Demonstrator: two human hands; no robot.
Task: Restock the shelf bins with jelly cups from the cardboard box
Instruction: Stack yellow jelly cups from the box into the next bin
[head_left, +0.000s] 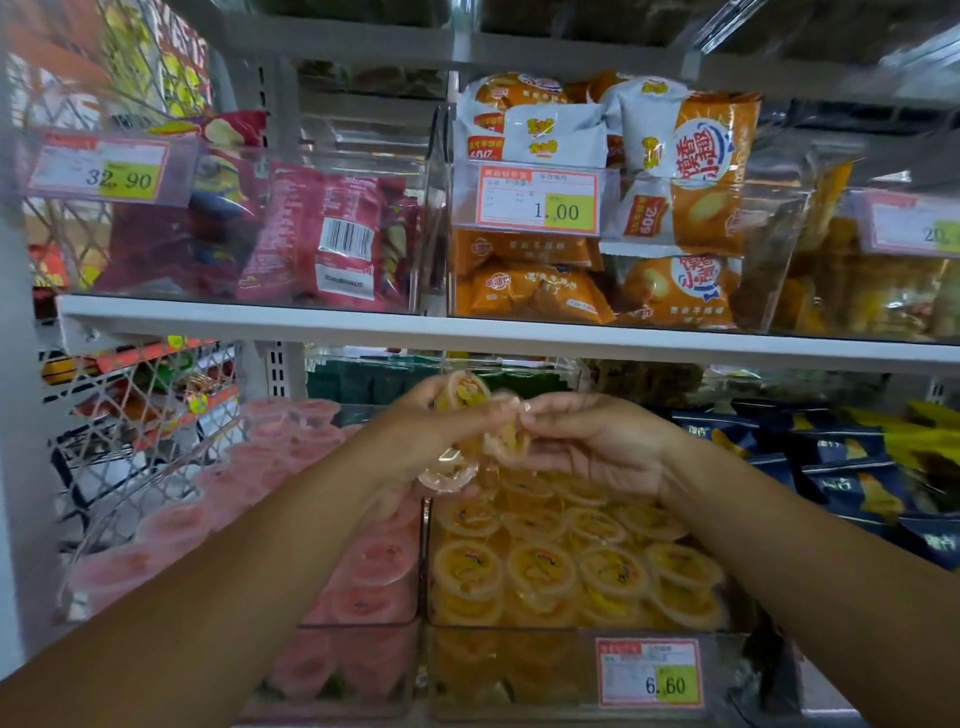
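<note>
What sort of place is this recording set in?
Most likely a grocery or snack shop aisle. A white shelf board carries clear plastic bins of snacks, red-and-yellow price tags sit on the bin fronts, and the left hand and right hand hold orange jelly cups above a bin full of them.

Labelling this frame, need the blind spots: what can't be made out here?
- Cardboard box: outside the head view entirely.
- The jelly cups held between left hand and right hand: exact count unclear, blurred and partly covered by fingers.
- Price tag on the yellow bin: small print too small; only 6.60 reads.
- Pink bin: near left part hidden by the left forearm.
</note>
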